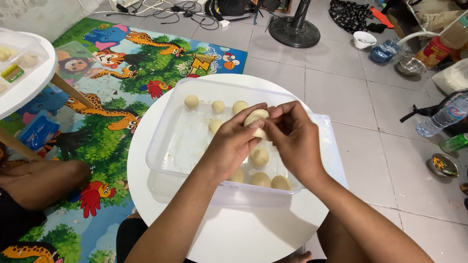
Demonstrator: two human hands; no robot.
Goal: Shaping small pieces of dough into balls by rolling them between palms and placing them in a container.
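- Pinching a pale dough piece [256,118] between both hands, you hold it just above the middle of the clear plastic tray [168,146], near the centre of the frame.
- Your left hand [233,143] cups the piece from below and the left, fingers curled shut around its lower edge.
- Your right hand [292,136] closes on it from the right; thumb and fingers are together on the dough, with no gap showing between them.
- Judging progress: roughly eight shaped dough balls already sit in the tray. Three line up along the far wall, starting with the far-left ball [191,101]; one lies just left of your left hand; others sit below your hands, and the near-row ball [281,182] rests by the front wall.
- Much of the tray's left half is bare, so by my reading the shaping is partway through, with room left for more pieces; the one in your hands is not yet set down.
- Under the tray is the round white bench [243,234], and a flat clear lid [334,146] peeks out at the tray's right.
- Further out, at the upper left, lies a colourful animal play mat [146,63], and another white bench [29,83] carries a second tray.
- At the upper edge stands a fan base [294,30] on the tiled floor; a water bottle [441,119] lies at the right.
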